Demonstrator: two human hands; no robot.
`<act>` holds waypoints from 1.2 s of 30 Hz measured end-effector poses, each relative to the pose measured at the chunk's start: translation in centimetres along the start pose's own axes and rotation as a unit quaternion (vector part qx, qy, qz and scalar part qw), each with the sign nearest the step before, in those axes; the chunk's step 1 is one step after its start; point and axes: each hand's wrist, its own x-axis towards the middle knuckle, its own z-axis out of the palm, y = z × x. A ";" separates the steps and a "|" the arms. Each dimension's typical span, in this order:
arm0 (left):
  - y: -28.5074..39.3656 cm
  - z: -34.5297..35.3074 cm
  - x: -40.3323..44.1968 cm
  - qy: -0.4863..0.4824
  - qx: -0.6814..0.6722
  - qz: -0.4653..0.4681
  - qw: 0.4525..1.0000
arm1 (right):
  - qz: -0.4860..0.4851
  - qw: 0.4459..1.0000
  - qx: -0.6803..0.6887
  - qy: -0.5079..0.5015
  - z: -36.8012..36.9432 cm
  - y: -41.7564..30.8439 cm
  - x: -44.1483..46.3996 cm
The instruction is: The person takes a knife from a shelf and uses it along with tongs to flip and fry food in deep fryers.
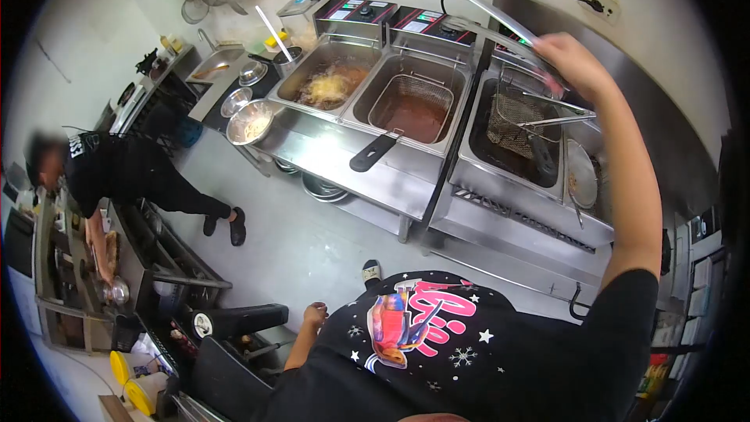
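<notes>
My right hand (574, 66) is raised at the upper right, closed around long metal tongs (491, 7). The tongs' two arms are spread and point left over the fryers' control boxes, with nothing visible between them. Below the hand, a wire fry basket (512, 117) sits in the right fryer (478, 144). Another basket (422, 92) with a black handle (373, 153) rests in the middle fryer's brown oil. Pale yellow food (326, 88) floats in the bubbling left fryer (301, 94). My left hand (315, 315) hangs low beside my body, fingers curled, with nothing visible in it.
A co-worker in black (141, 168) bends over the counter at left. A metal bowl (250, 123) with pale contents stands at the steel counter's left end. A strainer (580, 172) lies right of the right fryer. A black chair-like object (234, 359) is near my left hand.
</notes>
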 end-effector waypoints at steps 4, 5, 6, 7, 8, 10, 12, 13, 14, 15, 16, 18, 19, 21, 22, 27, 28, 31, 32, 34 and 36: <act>3.4 0.7 -4.4 -0.027 0.041 0.012 0.999 | 0.013 0.992 -0.097 0.084 -3.4 4.7 -8.5; 3.0 1.1 -4.2 -0.031 0.042 0.025 0.998 | 0.030 0.991 -0.086 0.101 -3.5 5.6 -10.2; 2.7 1.5 -3.9 -0.034 0.045 0.036 0.998 | 0.046 0.989 -0.074 0.117 -3.5 6.4 -11.7; 2.3 1.7 -3.8 -0.036 0.047 0.048 0.997 | 0.064 0.988 -0.052 0.128 -3.4 7.3 -12.9; 2.2 1.8 -4.0 -0.037 0.065 0.054 0.996 | 0.081 0.986 -0.028 0.140 -3.2 8.4 -14.0; 2.7 1.8 -4.7 -0.041 0.101 0.070 0.992 | 0.103 0.981 0.000 0.165 -2.9 10.4 -15.7; 2.2 1.7 -4.5 -0.042 0.108 0.060 0.991 | 0.112 0.975 0.008 0.191 -2.4 12.0 -17.0; 2.1 1.6 -4.3 -0.042 0.111 0.056 0.991 | 0.129 0.969 0.007 0.213 -2.2 12.4 -17.7; 2.1 1.4 -4.2 -0.041 0.119 0.062 0.990 | 0.132 0.966 0.011 0.222 -1.9 12.7 -18.3; 2.2 1.1 -4.0 -0.039 0.125 0.068 0.989 | 0.134 0.963 0.014 0.231 -1.8 13.0 -18.9; 2.1 0.7 -3.8 -0.038 0.132 0.073 0.988 | 0.136 0.961 0.018 0.240 -1.5 13.1 -19.5; 2.4 0.0 -3.7 -0.046 0.142 0.110 0.983 | 0.139 0.957 0.047 0.250 -1.1 13.3 -20.6; 2.6 -0.5 -3.7 -0.050 0.147 0.128 0.980 | 0.146 0.954 0.063 0.254 -0.7 13.1 -21.1; 3.8 -1.2 -5.2 -0.032 0.175 0.141 0.974 | 0.153 0.948 0.082 0.266 0.0 12.4 -21.7; 4.1 -1.4 -5.8 -0.024 0.188 0.147 0.971 | 0.154 0.946 0.083 0.274 0.5 12.3 -21.7; -1.2 -1.3 -5.2 -0.033 0.117 0.186 0.975 | 0.120 0.952 0.057 0.277 1.5 11.7 -20.6; -2.3 -1.3 -5.5 -0.039 0.099 0.189 0.976 | 0.117 0.953 0.050 0.276 1.8 11.6 -20.2; -11.1 -0.8 -2.1 -0.046 0.080 0.178 0.980 | 0.127 0.951 0.035 0.279 2.1 11.7 -19.4; -11.8 -0.9 -3.1 -0.055 0.092 0.153 0.982 | 0.111 0.951 0.020 0.288 2.3 11.9 -19.2; -13.3 -0.9 -4.9 -0.068 0.105 0.110 0.986 | 0.083 0.949 -0.016 0.303 3.1 12.2 -18.8; -15.3 -0.3 -6.0 -0.070 0.106 0.078 0.989 | 0.072 0.945 -0.053 0.314 3.6 13.2 -18.6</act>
